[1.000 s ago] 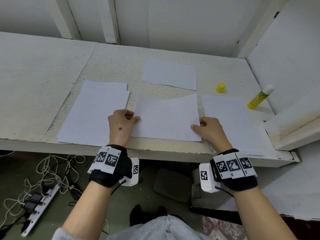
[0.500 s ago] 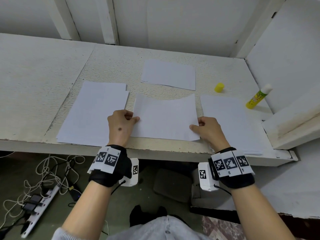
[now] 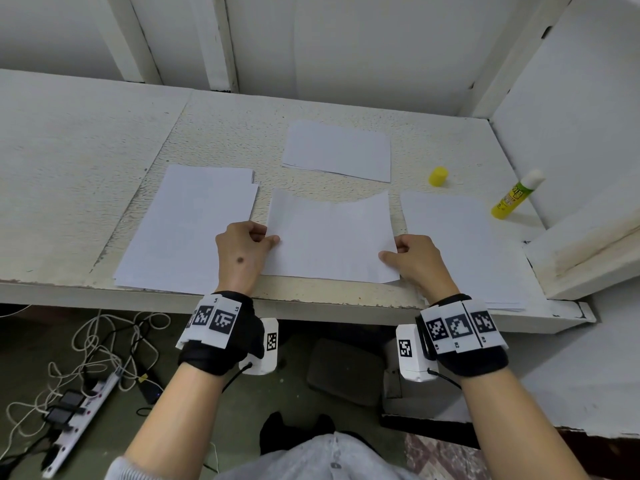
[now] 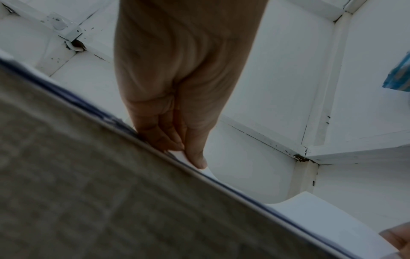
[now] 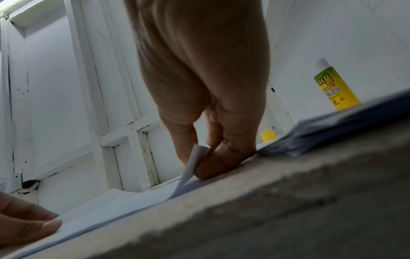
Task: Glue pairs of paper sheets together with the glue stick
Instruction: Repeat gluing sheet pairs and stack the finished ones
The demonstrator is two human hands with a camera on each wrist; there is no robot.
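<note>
Overhead, both hands (image 3: pixel 242 251) (image 3: pixel 417 259) at the middle sheet (image 3: pixel 330 240); only wrist views with each grip pinching an edge.

- Middle sheet (image 3: pixel 330 237) lies at the table's (image 3: pixel 86 140) front edge, between left stack (image 3: pixel 187 230) and right stack (image 3: pixel 457 244)
- Far sheet (image 3: pixel 337 150) lies behind it
- Cap (image 3: pixel 437 176) and glue stick (image 3: pixel 516 194) lie behind the right stack

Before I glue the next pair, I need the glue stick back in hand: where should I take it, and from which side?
Grip the glue stick round its yellow labelled barrel, coming from the left with the right hand. It leans against the side wall, uncapped white tip up, so the wall blocks the right side; keep fingers off that tip.
</note>
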